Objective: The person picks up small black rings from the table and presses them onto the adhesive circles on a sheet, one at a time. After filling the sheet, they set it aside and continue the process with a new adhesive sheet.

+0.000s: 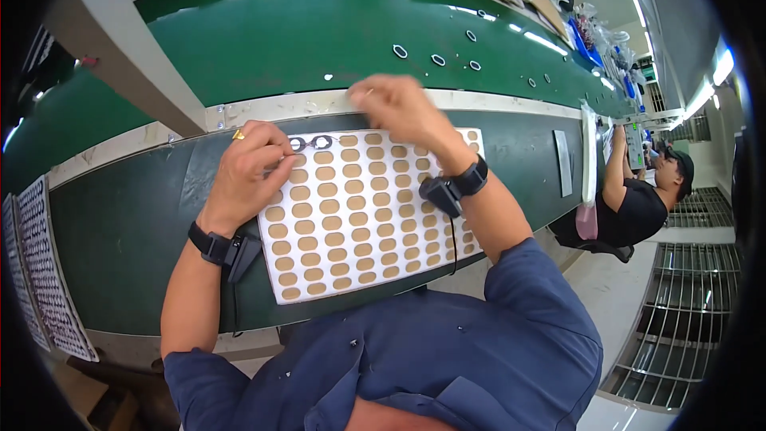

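Note:
A white tray [351, 215] with rows of tan oval pockets lies on the dark work surface in front of me. At its far left corner sit two small dark oval rings with pale centres, a first ring [298, 144] and a second ring [322, 143]. My left hand [247, 172] is at that corner, thumb and forefinger drawn together beside the first ring; whatever is between them is hidden. Over the tray's far edge is my right hand [399, 108], its fingers curled and smeared by motion, so any held thing cannot be made out. Both wrists wear black strapped devices.
Beyond a pale rail [279, 104] runs a green belt [263, 40] carrying several small oval rings [438, 60]. A grey post [128, 48] rises at left. Filled trays [52, 271] stand at far left. A flat metal strip [563, 163] lies right; a co-worker [638, 199] sits beyond.

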Available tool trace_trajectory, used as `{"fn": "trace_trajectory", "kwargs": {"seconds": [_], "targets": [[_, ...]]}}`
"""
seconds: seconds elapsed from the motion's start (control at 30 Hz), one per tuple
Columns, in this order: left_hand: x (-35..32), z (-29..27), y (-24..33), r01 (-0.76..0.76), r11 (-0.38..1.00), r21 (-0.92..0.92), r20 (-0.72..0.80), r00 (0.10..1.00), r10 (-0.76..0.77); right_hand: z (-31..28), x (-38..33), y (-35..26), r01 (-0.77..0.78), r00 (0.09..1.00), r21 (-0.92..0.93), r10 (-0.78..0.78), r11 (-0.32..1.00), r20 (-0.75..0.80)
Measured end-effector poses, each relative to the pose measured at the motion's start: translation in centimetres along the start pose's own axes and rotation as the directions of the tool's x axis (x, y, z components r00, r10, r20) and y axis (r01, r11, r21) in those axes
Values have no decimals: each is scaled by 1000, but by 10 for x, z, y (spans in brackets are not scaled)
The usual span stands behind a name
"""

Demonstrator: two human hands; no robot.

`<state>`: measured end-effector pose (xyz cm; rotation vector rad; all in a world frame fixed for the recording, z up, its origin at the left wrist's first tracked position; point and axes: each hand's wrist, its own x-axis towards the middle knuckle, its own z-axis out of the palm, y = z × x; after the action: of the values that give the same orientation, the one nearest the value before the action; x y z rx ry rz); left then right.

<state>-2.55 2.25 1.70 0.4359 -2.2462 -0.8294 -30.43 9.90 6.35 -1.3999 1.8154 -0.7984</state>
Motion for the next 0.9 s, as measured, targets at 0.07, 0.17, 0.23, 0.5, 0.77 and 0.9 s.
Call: {"fn": "trace_trajectory", "kwargs": {"seconds": [0.07,0.17,0.23,0.5,0.77,0.9], "targets": [[-2,-2,7,19,1000,-10,3,1000,-19,-27,25,34,185,897,-326,-295,927,-328],[0,-4,11,108,990,-91,-81,990,-115,-48,59,66,34,848,-610,-346,792,-402],[3,-2,9,176,979,-103,-103,977,-186,-52,70,79,-9,876,-740,-351,672,-330],[-5,-13,-10,304,945,-120,-189,928,-323,-30,48,33,64,924,-449,-223,891,-311],[-13,-13,-18,350,930,-110,-115,925,-362,20,-56,-56,330,944,-248,-313,911,105],[-10,-13,-17,347,932,-109,-102,928,-358,29,-67,-53,384,922,-326,-342,864,179]]}}
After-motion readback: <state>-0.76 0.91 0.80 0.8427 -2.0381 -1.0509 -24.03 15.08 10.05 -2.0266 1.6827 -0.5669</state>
